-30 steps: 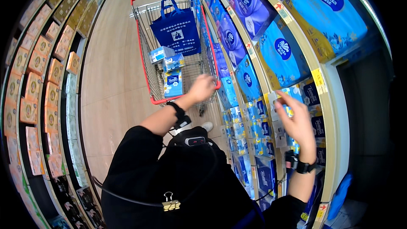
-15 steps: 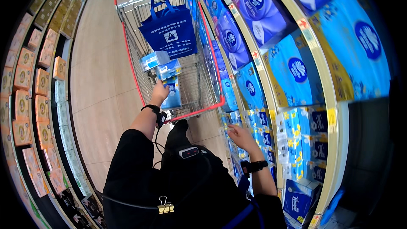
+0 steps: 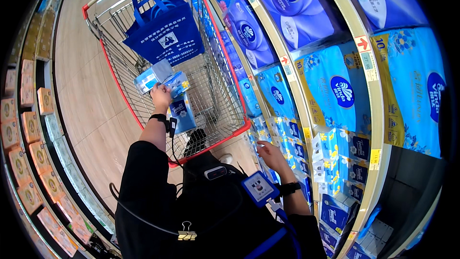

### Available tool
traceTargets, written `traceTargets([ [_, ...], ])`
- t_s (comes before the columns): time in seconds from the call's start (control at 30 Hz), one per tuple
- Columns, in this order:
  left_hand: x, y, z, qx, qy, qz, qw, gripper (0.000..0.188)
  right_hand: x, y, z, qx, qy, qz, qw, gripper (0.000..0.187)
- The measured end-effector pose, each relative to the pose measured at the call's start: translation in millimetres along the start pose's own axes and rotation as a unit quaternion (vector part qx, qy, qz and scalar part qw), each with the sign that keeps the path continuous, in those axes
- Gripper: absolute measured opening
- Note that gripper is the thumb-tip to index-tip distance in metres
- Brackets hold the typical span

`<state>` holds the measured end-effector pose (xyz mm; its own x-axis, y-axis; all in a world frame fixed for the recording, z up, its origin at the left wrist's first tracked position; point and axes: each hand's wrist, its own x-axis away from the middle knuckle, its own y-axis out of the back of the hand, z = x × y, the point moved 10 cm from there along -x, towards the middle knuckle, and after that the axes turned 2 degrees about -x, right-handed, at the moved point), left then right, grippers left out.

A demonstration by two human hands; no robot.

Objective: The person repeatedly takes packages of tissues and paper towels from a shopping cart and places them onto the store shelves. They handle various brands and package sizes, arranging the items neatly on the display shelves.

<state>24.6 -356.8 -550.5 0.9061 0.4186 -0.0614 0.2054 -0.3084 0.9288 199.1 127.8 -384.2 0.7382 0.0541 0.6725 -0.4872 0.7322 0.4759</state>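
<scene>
My left hand (image 3: 161,98) reaches into the shopping cart (image 3: 203,86), its fingers bent over the near edge of a light blue and white tissue pack (image 3: 149,77). Right beside that lies a smaller blue pack with yellow flowers (image 3: 179,84), partly behind my fingers. Below them is a larger blue tissue pack (image 3: 183,117). My right hand (image 3: 271,154) hovers by the shelf of small tissue packs (image 3: 293,136), fingers loosely apart, holding nothing. Each wrist wears a black band.
A dark blue tote bag (image 3: 167,33) hangs inside the cart's far end. Along the right, shelves hold large blue tissue packs (image 3: 335,86) and purple ones (image 3: 287,7). Left shelves carry orange boxes (image 3: 31,127). Tiled floor (image 3: 86,86) runs along the cart's left side.
My left hand has moved from the blue packs farther in, onto the light blue and white pack. The view has turned, so the cart appears more to the left. My right hand stays much the same.
</scene>
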Motion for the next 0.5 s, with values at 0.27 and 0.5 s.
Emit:
traceTargets([
  [0.27,0,83,-48,0.51,0.105,0.19,0.832,0.02,15,33,0,-0.07,0.083,-0.072,0.992,0.037],
  [0.5,93,327,-204,0.589,-0.026,0.205,0.781,0.013,100,83,123,0.003,0.373,-0.136,0.918,0.085],
])
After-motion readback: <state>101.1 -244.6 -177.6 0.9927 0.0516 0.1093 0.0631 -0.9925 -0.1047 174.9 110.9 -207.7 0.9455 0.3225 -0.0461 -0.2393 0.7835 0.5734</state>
